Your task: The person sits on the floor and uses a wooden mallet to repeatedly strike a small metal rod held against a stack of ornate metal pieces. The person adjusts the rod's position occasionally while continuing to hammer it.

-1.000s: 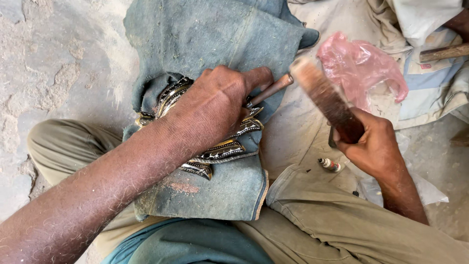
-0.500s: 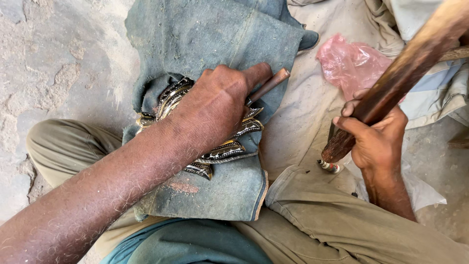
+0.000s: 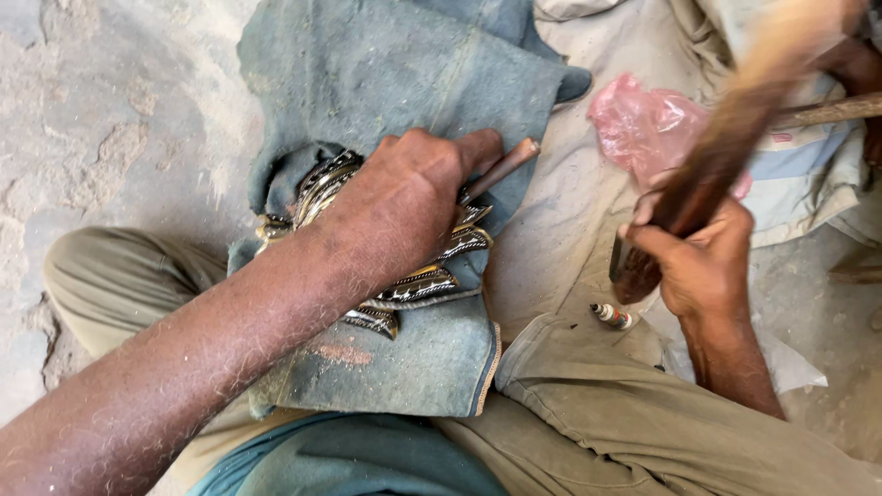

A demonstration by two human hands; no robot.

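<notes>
My left hand [image 3: 404, 207] presses down on a shiny, dark ornate metal piece [image 3: 418, 285] that rests on folded blue denim cloth [image 3: 404, 92] over my lap. Its fingers grip a thin metal punch [image 3: 501, 167] that angles up to the right. My right hand [image 3: 703, 262] is closed around the dark wooden handle of a hammer [image 3: 717, 156], raised and blurred toward the upper right, its head out of sight. The two hands are about a hand's width apart.
A crumpled pink plastic bag [image 3: 643, 124] lies on pale cloth behind the hammer. A small tube-like object [image 3: 611, 315] sits on the cloth by my right knee. Another wooden stick [image 3: 831, 110] lies at the right edge. Dusty concrete floor [image 3: 110, 110] is on the left.
The hammer swung from low near the punch up and back to the upper right. My left hand stayed pressed on the metal piece with the punch.
</notes>
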